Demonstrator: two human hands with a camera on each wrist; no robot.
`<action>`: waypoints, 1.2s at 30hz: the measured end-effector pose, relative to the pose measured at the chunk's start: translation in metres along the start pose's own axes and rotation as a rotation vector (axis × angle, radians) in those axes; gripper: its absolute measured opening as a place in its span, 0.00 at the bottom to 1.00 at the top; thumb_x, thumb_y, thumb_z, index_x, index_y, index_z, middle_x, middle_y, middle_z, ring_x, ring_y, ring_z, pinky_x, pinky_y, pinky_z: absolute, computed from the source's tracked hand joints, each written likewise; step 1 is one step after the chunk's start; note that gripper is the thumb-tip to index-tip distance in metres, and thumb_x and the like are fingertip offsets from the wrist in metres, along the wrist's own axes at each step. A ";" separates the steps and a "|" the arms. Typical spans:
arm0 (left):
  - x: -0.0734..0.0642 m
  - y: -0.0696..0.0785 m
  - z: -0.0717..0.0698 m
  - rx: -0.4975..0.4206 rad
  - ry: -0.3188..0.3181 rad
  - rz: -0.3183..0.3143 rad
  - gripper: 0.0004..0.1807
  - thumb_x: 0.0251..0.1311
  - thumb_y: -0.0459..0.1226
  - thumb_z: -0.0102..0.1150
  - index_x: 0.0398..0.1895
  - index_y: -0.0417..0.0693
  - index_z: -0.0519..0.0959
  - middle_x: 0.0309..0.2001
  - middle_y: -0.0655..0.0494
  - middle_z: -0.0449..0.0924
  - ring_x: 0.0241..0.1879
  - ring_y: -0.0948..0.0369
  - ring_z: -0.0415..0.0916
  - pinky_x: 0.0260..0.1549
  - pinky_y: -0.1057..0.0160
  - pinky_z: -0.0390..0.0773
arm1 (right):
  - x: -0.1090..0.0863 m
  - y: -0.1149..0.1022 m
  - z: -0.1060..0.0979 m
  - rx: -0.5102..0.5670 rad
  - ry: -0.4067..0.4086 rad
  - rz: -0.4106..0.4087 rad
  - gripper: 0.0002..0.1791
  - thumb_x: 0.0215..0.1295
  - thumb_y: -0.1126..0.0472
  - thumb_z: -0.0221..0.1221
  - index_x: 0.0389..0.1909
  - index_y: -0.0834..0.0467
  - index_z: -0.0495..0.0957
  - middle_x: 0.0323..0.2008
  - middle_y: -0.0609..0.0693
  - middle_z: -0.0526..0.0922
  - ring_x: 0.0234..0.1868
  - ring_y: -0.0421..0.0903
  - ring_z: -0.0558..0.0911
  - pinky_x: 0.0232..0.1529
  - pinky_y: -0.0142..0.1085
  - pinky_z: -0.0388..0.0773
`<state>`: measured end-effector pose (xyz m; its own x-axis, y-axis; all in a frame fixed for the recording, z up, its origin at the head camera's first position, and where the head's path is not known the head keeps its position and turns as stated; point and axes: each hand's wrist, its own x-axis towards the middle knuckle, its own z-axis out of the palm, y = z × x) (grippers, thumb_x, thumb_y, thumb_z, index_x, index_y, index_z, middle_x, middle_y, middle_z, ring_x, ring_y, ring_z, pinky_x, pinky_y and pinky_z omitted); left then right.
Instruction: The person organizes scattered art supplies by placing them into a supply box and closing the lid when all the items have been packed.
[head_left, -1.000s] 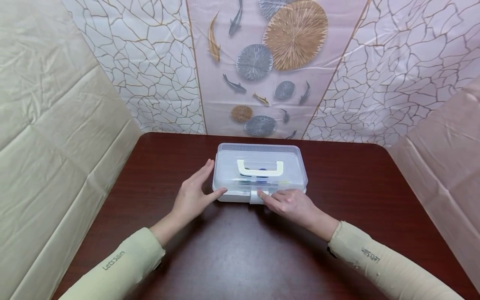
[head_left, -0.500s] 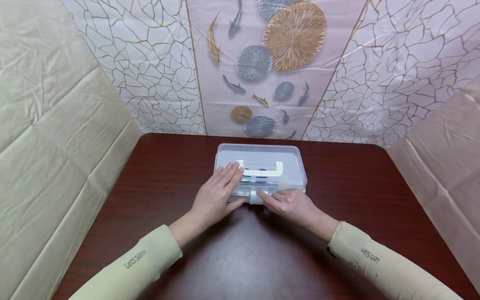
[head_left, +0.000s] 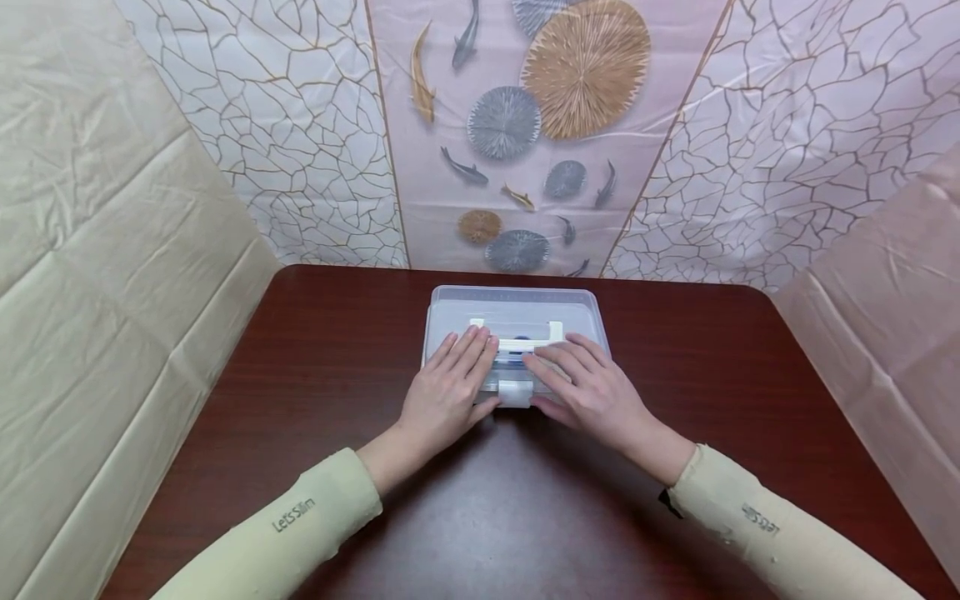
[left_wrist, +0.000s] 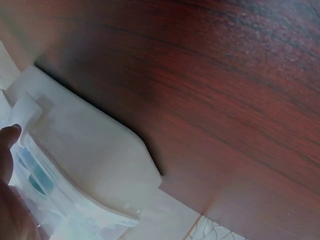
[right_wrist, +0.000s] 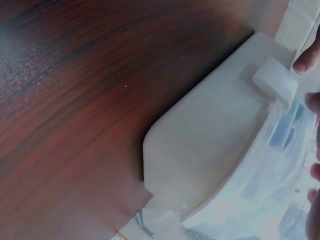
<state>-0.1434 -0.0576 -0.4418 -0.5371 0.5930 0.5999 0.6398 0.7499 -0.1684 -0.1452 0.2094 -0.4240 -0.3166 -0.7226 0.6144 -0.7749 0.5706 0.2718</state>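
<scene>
A storage box [head_left: 517, 302] with a clear lid and a white base stands on the table, its lid down. A white carrying handle [head_left: 557, 331] lies on the lid, and dark blue contents show faintly through it. My left hand [head_left: 445, 392] rests on the lid's left part, fingers straight, thumb by the front. Over the right part lies my right hand [head_left: 600, 396], fingers slightly bent and spread. Between the two thumbs sits the white front latch [head_left: 515, 394]. The right wrist view shows the latch [right_wrist: 276, 82] lapping over the base's front wall, a fingertip [right_wrist: 301, 66] close beside it.
The dark red-brown wooden table [head_left: 480, 517] extends in front and to both sides of the box. Behind stands a patterned cloth [head_left: 510, 192] with fish and discs. Beige cloth walls [head_left: 97, 250] enclose the sides.
My left hand has moved right, from the box's left side onto the lid. My right hand has left the latch, its fingers spreading onto the lid. The box has stayed about in place.
</scene>
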 end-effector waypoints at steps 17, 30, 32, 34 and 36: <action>-0.001 0.001 0.010 0.057 0.073 0.026 0.45 0.57 0.57 0.78 0.70 0.38 0.78 0.69 0.41 0.79 0.71 0.48 0.75 0.73 0.50 0.72 | -0.013 0.001 0.016 0.035 -0.102 0.170 0.47 0.63 0.45 0.72 0.76 0.66 0.70 0.74 0.62 0.75 0.74 0.57 0.74 0.75 0.60 0.68; -0.002 0.002 0.015 0.085 0.118 0.030 0.47 0.55 0.59 0.79 0.69 0.37 0.79 0.68 0.40 0.80 0.69 0.47 0.77 0.73 0.50 0.73 | -0.014 0.000 0.021 0.023 -0.065 0.176 0.46 0.63 0.43 0.71 0.75 0.66 0.72 0.73 0.62 0.76 0.74 0.58 0.75 0.75 0.56 0.70; -0.003 0.002 0.016 0.088 0.126 0.032 0.47 0.55 0.59 0.79 0.69 0.36 0.79 0.68 0.39 0.80 0.69 0.47 0.77 0.72 0.50 0.73 | -0.013 0.000 0.021 0.025 -0.064 0.179 0.46 0.63 0.44 0.70 0.75 0.66 0.72 0.73 0.62 0.76 0.73 0.58 0.75 0.75 0.56 0.70; -0.003 0.002 0.016 0.092 0.129 0.034 0.47 0.55 0.59 0.79 0.69 0.36 0.79 0.68 0.39 0.80 0.69 0.47 0.77 0.72 0.49 0.73 | -0.013 -0.001 0.021 0.027 -0.067 0.184 0.46 0.63 0.44 0.71 0.75 0.66 0.72 0.73 0.62 0.76 0.74 0.58 0.75 0.76 0.56 0.69; -0.002 0.002 0.016 0.097 0.130 0.035 0.47 0.55 0.59 0.79 0.69 0.36 0.79 0.68 0.39 0.80 0.69 0.47 0.77 0.72 0.49 0.73 | -0.012 -0.001 0.021 0.027 -0.075 0.189 0.46 0.62 0.45 0.72 0.75 0.66 0.72 0.73 0.61 0.76 0.74 0.57 0.75 0.76 0.56 0.69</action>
<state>-0.1494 -0.0527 -0.4560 -0.4358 0.5813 0.6871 0.5978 0.7577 -0.2619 -0.1518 0.2099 -0.4472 -0.4964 -0.6315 0.5957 -0.7124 0.6885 0.1363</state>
